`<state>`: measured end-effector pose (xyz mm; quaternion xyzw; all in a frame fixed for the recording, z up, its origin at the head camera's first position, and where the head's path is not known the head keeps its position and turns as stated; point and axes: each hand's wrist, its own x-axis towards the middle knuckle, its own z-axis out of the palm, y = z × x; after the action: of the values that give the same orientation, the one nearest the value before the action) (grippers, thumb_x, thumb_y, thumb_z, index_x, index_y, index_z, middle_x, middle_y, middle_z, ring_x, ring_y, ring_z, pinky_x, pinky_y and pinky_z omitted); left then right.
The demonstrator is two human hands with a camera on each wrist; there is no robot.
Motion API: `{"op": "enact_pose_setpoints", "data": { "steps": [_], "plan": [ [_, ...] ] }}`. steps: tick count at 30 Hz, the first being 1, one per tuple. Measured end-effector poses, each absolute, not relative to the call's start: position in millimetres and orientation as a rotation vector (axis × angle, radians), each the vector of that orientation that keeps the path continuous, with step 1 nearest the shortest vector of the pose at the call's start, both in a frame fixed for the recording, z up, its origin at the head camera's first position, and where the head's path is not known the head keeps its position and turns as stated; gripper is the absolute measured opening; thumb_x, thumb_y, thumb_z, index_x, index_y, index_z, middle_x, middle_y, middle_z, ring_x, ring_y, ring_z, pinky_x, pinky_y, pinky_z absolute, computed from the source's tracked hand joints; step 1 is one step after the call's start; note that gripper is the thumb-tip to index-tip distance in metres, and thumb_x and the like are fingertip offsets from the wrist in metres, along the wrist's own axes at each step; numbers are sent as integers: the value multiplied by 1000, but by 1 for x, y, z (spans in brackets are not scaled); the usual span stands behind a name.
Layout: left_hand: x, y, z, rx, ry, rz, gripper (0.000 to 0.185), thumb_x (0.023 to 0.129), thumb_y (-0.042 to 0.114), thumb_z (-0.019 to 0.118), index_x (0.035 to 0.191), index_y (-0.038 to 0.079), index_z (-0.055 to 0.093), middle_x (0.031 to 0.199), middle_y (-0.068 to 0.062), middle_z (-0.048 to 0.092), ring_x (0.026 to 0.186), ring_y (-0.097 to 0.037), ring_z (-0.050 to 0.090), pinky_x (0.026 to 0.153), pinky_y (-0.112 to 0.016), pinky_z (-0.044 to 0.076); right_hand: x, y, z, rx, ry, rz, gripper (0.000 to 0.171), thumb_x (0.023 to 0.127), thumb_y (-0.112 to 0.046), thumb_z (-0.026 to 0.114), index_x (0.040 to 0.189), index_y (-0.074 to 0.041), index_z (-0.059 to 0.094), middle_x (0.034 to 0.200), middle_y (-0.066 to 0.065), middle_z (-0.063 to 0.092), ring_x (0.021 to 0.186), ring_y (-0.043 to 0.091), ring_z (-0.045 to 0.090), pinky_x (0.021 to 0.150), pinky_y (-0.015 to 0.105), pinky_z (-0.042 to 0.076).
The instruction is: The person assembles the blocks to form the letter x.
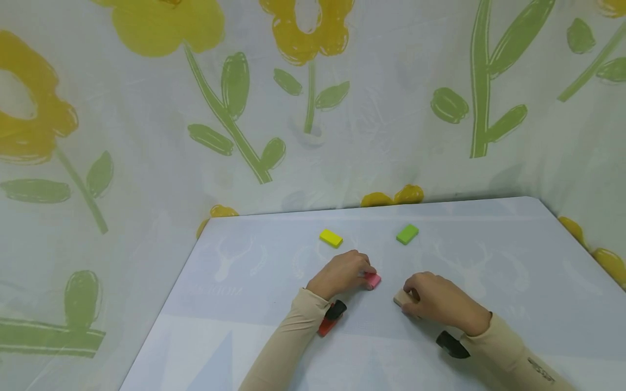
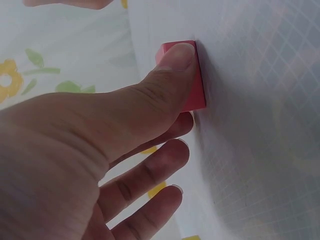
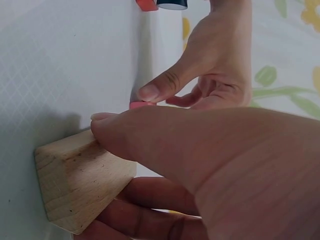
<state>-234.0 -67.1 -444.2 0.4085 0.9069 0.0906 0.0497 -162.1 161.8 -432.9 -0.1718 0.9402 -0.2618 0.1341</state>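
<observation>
My left hand (image 1: 339, 273) pinches a small pink block (image 1: 374, 279) near the middle of the table. In the left wrist view, the thumb lies along one face of the pink block (image 2: 198, 95), which touches the tabletop; the other fingers are partly hidden behind. To the right, my right hand (image 1: 442, 300) holds a plain wooden block (image 1: 402, 298) between thumb and fingers. The right wrist view shows this wooden block (image 3: 85, 185) with slanted sides and visible grain, against the table surface. A gap separates the two held blocks.
A yellow block (image 1: 331, 238) and a green block (image 1: 407, 234) lie farther back. Beneath the left wrist is a red block (image 1: 326, 327), partly covered by a black wrist device (image 1: 336, 309). Flower-printed fabric (image 1: 371, 119) hangs behind the white table (image 1: 235, 315).
</observation>
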Motion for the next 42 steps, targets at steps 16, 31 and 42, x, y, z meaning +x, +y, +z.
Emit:
{"op": "enact_pose_setpoints", "data": {
  "steps": [16,31,42],
  "plan": [
    [-233,-67,-444,1239,2764,267,30,88,28,82,117,18,81,107,7,77,98,-6,66,92,-16,53,-165,155,-433,-522,2739,-770,14,82,-15,84,79,-11,71,62,-5,43,58,9,42,53,23,31],
    [-232,-67,-444,1227,2770,260,28,89,27,82,116,18,81,106,7,76,98,-7,65,92,-16,52,-172,150,-435,-507,2742,-769,18,83,-17,84,75,-14,68,60,-6,41,56,8,42,52,22,30],
    [-233,-66,-444,1229,2772,240,29,89,28,82,116,19,81,105,8,76,98,-6,65,93,-16,52,-172,146,-433,-524,2751,-776,20,82,-17,85,75,-14,67,60,-6,42,56,8,42,52,22,31]
  ]
}}
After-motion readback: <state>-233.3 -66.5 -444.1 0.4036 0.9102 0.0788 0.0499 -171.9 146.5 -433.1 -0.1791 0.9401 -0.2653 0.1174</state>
